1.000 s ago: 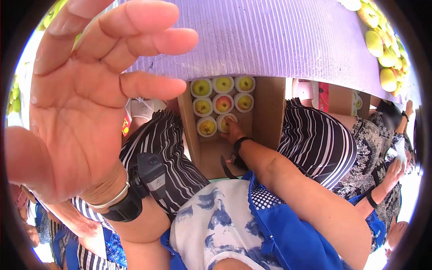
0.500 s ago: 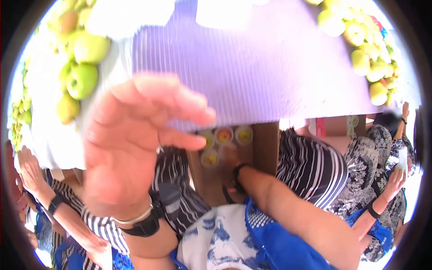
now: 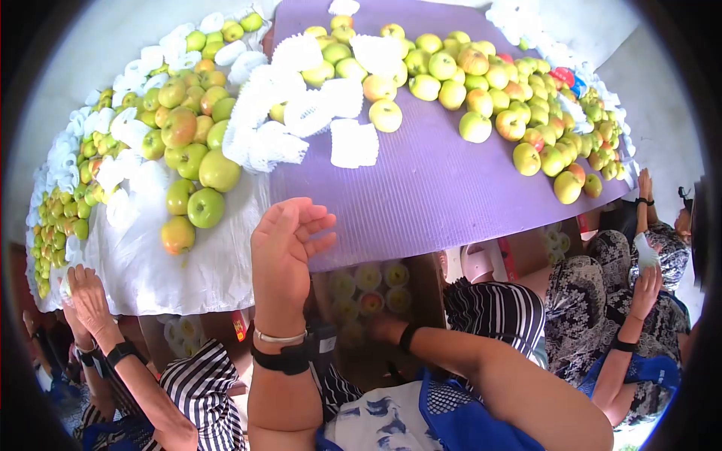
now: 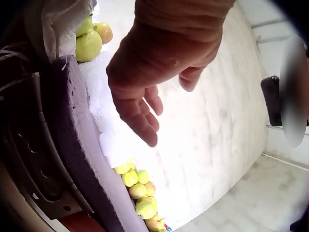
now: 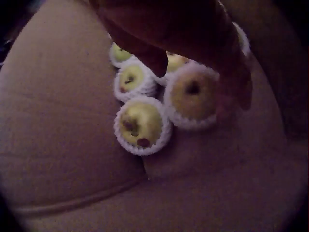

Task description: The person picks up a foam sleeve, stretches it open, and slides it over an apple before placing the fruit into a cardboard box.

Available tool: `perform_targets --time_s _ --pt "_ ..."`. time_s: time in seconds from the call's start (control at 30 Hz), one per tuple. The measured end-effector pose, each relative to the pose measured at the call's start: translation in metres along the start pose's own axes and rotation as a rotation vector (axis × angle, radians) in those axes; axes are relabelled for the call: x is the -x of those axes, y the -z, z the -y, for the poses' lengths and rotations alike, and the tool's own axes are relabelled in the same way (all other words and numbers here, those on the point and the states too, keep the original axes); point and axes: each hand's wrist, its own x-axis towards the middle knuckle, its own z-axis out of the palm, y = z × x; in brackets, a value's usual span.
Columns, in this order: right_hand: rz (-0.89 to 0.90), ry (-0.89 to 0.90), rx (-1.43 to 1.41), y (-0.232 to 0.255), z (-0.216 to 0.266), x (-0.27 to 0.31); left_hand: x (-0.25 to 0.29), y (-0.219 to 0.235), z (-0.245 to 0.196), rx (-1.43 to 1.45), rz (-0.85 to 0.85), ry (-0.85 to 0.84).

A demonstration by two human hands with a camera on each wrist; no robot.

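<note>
My left hand (image 3: 281, 259) is raised at the near edge of the purple-covered table (image 3: 421, 195), its fingers loosely bent with nothing between them. Down in a cardboard box (image 5: 58, 121), my right hand (image 5: 178, 29) has thumb and fingers round a yellowish apple (image 5: 192, 99) in a white foam net. Close beside that apple sits another netted apple (image 5: 142, 123), with a brown spot. More netted apples (image 3: 368, 276) stand in rows toward the box's far end. In the head view the right hand is dim and blurred.
Loose green-yellow apples (image 3: 481, 83) spread across the table's far and right parts. White foam nets (image 3: 353, 143) lie left of them. More apples (image 3: 188, 143) pile on a white cover at left. Other people's hands (image 3: 90, 301) work at both sides, near further boxes.
The head view has tilted up, so more of the table shows. My left hand has moved away from the camera and now appears near the table edge. My right hand stays in the box.
</note>
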Motion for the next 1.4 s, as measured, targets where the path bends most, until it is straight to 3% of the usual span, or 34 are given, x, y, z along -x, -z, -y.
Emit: perform_targets --time_s 0.03,0.1,0.13,0.17,0.23,0.3,0.37,0.47,0.57,0.67,0.7,0.8,0.9,1.03,1.23,1.4 --pt "0.116 0.049 -0.041 0.036 0.020 0.002 -0.001 0.001 0.000 0.023 -0.055 -0.018" --pt "0.512 0.102 -0.363 0.143 0.069 0.012 -0.004 0.005 -0.001 0.072 -0.166 -0.053" --pt "0.613 0.111 -0.529 0.190 0.091 0.020 -0.005 0.006 -0.001 0.090 -0.188 -0.077" --pt "0.606 0.127 -0.674 0.234 0.112 0.032 -0.006 0.007 -0.001 0.109 -0.213 -0.100" --pt "0.325 0.160 -0.900 0.292 0.129 0.045 -0.007 0.007 0.001 0.135 -0.254 -0.123" --pt "-0.374 0.213 -0.700 0.314 0.134 0.031 -0.010 0.003 0.005 0.146 -0.281 -0.121" --pt "-0.913 0.080 -0.345 0.334 0.134 -0.001 -0.010 0.000 0.009 0.133 -0.262 -0.116" --pt "-1.254 -0.160 0.027 0.345 0.122 -0.054 -0.013 -0.006 0.013 0.113 -0.242 -0.096" --pt "-0.874 -0.305 -0.075 0.354 0.105 -0.061 -0.013 -0.009 0.015 0.104 -0.231 -0.072" --pt "-0.759 -0.244 -0.391 0.358 0.091 -0.049 -0.015 -0.016 0.014 0.075 -0.227 -0.080" --pt "-0.692 -0.115 -0.668 0.357 0.093 -0.035 -0.014 -0.018 0.016 0.056 -0.227 -0.079" --pt "-0.587 0.083 -1.134 0.348 0.107 0.007 -0.016 -0.026 0.021 0.041 -0.085 -0.036" --pt "-0.594 0.201 -1.154 0.332 0.097 0.016 -0.016 -0.037 0.027 0.003 0.048 -0.029" --pt "-0.513 0.288 -1.121 0.327 0.092 0.024 -0.019 -0.040 0.031 -0.144 0.094 0.001" --pt "-0.462 0.293 -1.102 0.333 0.079 0.032 -0.020 -0.050 0.031 -0.087 0.203 0.006" --pt "-0.459 0.294 -1.079 0.334 0.072 0.036 -0.025 -0.055 0.042 -0.156 0.198 -0.061"
